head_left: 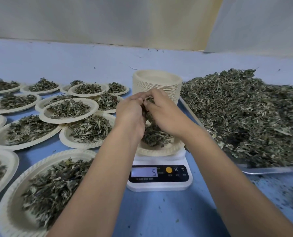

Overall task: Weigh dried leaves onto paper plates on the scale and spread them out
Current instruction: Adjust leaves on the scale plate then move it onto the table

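A white digital scale [159, 175] stands on the blue table at centre, its display showing 5. On it sits a cream paper plate [159, 150] with a small mound of dried green leaves [153, 135]. Above that plate my left hand [129, 113] and my right hand [164, 112] meet, both pinching a clump of dried leaves [148, 111] between fingers and thumbs. My forearms hide part of the plate and the scale's top.
A metal tray [268, 170] at the right carries a large heap of dried leaves [244, 117]. A tall stack of bare paper plates [157, 82] stands behind the scale. Several leaf-filled plates [69, 108] cover the left side, some overlapping. Leaf crumbs lie at lower right.
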### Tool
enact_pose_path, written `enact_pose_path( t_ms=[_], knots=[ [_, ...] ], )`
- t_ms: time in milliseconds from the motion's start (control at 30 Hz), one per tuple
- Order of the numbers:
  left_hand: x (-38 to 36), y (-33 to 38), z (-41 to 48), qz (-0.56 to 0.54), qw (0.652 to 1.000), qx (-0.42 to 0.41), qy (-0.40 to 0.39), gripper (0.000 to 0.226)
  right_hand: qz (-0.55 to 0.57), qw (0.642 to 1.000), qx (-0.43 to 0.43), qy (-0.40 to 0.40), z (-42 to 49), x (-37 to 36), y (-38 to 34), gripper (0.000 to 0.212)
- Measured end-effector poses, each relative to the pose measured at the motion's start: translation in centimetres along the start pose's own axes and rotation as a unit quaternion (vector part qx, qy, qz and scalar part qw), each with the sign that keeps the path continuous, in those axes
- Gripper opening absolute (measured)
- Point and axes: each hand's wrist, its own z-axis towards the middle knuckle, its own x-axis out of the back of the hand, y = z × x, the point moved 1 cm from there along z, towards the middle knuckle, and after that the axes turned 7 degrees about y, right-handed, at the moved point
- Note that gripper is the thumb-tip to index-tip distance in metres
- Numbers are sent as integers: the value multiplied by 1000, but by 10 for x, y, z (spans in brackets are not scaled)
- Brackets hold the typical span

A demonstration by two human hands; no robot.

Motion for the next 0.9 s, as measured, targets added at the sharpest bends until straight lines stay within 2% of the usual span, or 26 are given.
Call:
enact_pose_path(
  t_ms=[200,333,433,500,900],
  knots=[
    [9,6,9,-40,998,31,47,31,18,998,-38,52,4,13,3,16],
    [14,11,14,-61,995,39,64,31,-15,998,-60,3,2,19,7,16],
    [14,12,13,-54,996,40,66,32,-90,995,-32,-32,-1,18,5,15],
    [14,13,12,-57,995,41,66,33,-106,994,-20,-24,-2,17,2,16],
    [17,18,10,-93,992,62,56,32,12,995,-20,94,-2,13,4,19]
  ],
)
